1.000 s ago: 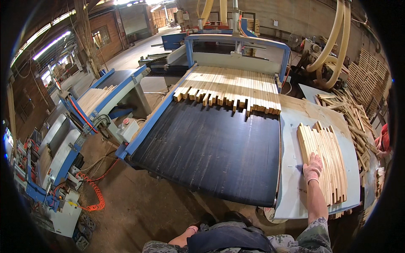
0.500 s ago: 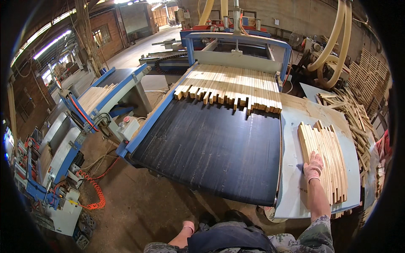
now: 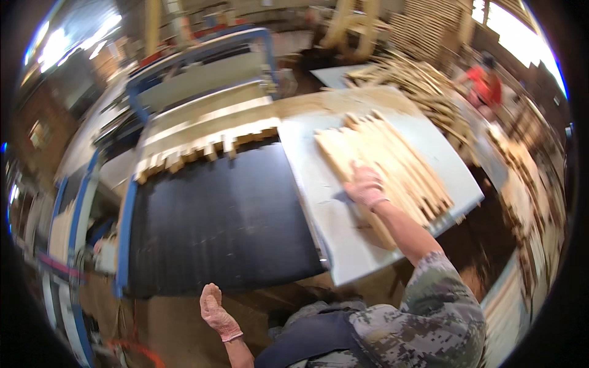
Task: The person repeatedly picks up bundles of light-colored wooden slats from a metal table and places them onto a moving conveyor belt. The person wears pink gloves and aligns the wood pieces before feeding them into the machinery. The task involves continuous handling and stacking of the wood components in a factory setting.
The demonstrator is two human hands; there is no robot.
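Observation:
My right hand (image 3: pixel 367 185), in a pinkish knit glove, rests on the left edge of a batch of pale wooden strips (image 3: pixel 392 162). Its fingers lie over the strips rather than wrapped round one, though blur softens them. The batch sits side by side on a light blue-grey board (image 3: pixel 313 178), its ends uneven. My left hand (image 3: pixel 218 314), gloved alike, hangs in front of the belt's near edge with its fingers curled together and nothing visible in them. More wooden strips (image 3: pixel 208 126) lie in a row across the far part of the black conveyor belt (image 3: pixel 215 221).
A blue frame (image 3: pixel 270 58) spans the belt's far end. Loose sticks (image 3: pixel 423 92) are heaped beyond the board. At the far right is a person in red (image 3: pixel 485 86). Another blue-railed machine (image 3: pixel 70 227) stands left, with an orange hose (image 3: pixel 138 351) near the floor.
My view has swung right, bringing the person in red into sight. My left hand has risen to the belt's near edge. My right hand stays on the batch of strips.

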